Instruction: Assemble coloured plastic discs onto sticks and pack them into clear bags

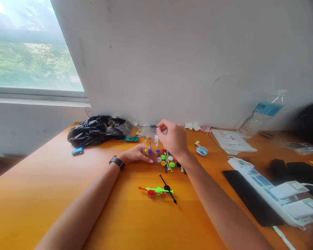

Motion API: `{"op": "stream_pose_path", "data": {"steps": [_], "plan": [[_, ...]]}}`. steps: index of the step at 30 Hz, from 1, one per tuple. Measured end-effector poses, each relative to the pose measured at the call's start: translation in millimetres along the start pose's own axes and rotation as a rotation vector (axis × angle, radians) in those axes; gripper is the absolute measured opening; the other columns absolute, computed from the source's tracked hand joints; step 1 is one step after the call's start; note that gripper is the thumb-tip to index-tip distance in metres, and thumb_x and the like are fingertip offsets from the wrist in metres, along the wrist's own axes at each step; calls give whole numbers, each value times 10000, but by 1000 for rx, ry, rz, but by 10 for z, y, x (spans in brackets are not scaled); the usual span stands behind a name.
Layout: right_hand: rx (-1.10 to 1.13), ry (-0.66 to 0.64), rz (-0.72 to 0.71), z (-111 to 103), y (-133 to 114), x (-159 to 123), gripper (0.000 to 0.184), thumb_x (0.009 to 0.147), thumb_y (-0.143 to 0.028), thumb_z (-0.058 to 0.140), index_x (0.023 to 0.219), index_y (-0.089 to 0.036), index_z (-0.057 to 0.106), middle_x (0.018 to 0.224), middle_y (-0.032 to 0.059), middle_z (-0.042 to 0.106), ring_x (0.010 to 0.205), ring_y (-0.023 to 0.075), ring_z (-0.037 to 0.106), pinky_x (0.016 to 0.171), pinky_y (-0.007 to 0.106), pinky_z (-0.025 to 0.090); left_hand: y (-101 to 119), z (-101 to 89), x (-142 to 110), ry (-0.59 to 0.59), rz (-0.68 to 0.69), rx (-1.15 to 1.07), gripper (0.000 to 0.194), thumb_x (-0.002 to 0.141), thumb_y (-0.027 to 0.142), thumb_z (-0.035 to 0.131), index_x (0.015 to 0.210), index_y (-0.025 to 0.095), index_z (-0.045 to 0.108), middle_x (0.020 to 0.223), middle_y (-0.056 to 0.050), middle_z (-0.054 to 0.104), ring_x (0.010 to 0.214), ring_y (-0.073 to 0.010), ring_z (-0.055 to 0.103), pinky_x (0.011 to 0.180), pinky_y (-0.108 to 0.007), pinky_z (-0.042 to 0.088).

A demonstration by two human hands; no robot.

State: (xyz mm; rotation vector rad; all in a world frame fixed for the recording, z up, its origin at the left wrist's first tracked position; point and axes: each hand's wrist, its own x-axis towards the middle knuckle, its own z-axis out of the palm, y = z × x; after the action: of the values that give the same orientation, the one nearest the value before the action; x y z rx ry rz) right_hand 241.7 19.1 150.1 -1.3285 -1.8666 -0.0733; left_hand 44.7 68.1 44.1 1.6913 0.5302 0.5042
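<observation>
My left hand (139, 154) curls around the left side of a clear plastic bag (152, 158); a blue arrow pointer (150, 151) and a yellow piece show by its fingers. My right hand (173, 137) is raised over the bag, thumb and index finger pinched; what they grip is too small to make out. Just under those fingertips is a small white piece (156, 139). Colourful round discs and arrow pointers (167, 160) lie between and below the hands. Nearer me on the table rest a red spinner (150, 193), a green spinner (159, 190) and a black spinner (167, 188).
A black plastic bag (94, 130) and a blue packet (77, 151) are at the left. Toward the right are a round white-and-blue container (201, 151), a paper sheet (233, 140), a water bottle (259, 116), a dark phone-like slab (250, 196) and a power strip (261, 182) with chargers.
</observation>
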Motion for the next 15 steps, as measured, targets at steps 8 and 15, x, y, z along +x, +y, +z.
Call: {"op": "stream_pose_path", "data": {"steps": [8, 15], "plan": [[-48, -319, -54, -218, -17, 29, 124, 936, -221, 648, 855, -257, 734, 777, -12, 766, 683, 177, 632, 657, 294, 352, -41, -16, 5, -36, 18, -37, 346, 784, 345, 913, 1062, 153, 836, 1094, -120, 827, 1065, -269, 758, 1020, -372, 565], [27, -607, -169, -376, 11, 14, 461, 1051, -483, 530, 694, -219, 654, 618, -16, 625, 561, 132, 487, 587, 292, 290, -81, -30, 11, -12, -2, -75, 323, 776, 307, 920, 1043, 152, 824, 1038, -93, 821, 960, -229, 754, 947, -333, 570]]}}
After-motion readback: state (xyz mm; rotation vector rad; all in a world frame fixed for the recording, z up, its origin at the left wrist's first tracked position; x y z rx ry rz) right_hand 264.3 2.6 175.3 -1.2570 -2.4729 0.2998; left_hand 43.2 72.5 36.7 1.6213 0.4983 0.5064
